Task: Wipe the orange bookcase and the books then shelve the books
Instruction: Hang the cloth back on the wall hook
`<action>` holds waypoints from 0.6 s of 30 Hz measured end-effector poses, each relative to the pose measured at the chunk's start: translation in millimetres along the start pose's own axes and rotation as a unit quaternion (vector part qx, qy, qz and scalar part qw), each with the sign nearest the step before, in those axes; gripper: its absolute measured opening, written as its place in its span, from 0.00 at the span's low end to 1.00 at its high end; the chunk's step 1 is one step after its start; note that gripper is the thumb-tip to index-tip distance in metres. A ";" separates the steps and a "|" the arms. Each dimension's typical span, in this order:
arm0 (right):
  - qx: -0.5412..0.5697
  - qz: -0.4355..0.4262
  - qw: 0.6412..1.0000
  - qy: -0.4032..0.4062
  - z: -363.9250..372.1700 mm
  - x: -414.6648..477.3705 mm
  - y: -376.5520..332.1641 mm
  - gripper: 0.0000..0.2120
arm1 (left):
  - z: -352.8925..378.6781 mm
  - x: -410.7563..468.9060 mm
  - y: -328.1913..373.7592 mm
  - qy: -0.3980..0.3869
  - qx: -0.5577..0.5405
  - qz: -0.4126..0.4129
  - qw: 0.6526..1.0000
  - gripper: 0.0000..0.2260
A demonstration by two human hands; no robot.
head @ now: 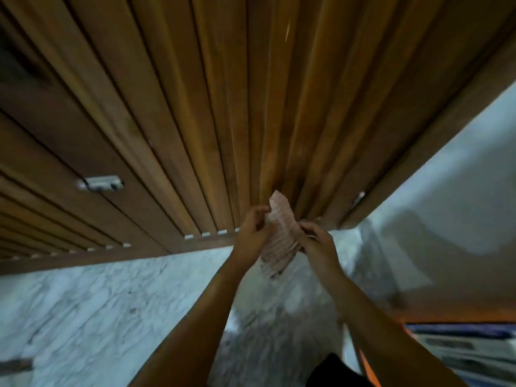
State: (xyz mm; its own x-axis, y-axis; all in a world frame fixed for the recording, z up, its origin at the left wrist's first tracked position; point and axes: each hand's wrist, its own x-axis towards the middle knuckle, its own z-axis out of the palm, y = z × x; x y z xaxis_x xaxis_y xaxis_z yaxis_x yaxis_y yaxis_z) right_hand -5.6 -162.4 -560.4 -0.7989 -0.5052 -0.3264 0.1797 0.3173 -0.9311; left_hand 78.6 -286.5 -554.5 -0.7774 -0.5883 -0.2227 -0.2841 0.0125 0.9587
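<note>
Both my hands hold a pale pink ribbed cloth (280, 238) out in front of me, above the marble floor. My left hand (252, 233) pinches its upper left edge and my right hand (317, 241) grips its right side. The cloth hangs crumpled between them. At the bottom right corner shows an orange edge of the bookcase (368, 364), with what look like books (469, 350) lying beside it, blurred.
A slatted wooden door or cabinet front (223, 107) fills the upper view, with a metal latch (102, 183) at the left. White marble floor (97, 303) spreads below. A pale wall (460, 191) stands at the right.
</note>
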 end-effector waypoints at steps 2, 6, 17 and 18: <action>-0.022 -0.042 0.999 0.019 -31.5 -10.5 -70.9 0.04 | 3.2 -5.9 79.4 -0.004 -0.007 0.064 0.998 0.08; -0.050 -0.111 0.992 0.044 -93.8 -32.0 -192.7 0.09 | 11.8 -18.6 211.3 -0.054 -0.050 0.109 0.991 0.16; 0.035 -0.214 0.942 0.255 -177.3 -120.7 -330.9 0.09 | 48.8 -67.3 392.2 -0.058 -0.116 0.221 0.967 0.11; 0.034 -0.217 0.937 0.271 -177.1 -134.8 -330.4 0.09 | 50.5 -78.1 396.9 -0.071 -0.124 0.228 0.963 0.11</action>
State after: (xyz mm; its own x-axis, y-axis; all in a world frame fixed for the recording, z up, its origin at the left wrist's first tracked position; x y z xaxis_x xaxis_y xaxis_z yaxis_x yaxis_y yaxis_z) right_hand -59.0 -57.0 -180.0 -0.9761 -0.0864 0.1996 -0.2088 0.1157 -0.9711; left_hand -1.8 -194.8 -165.5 -0.8630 -0.4512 0.2272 0.2347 0.0402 0.9712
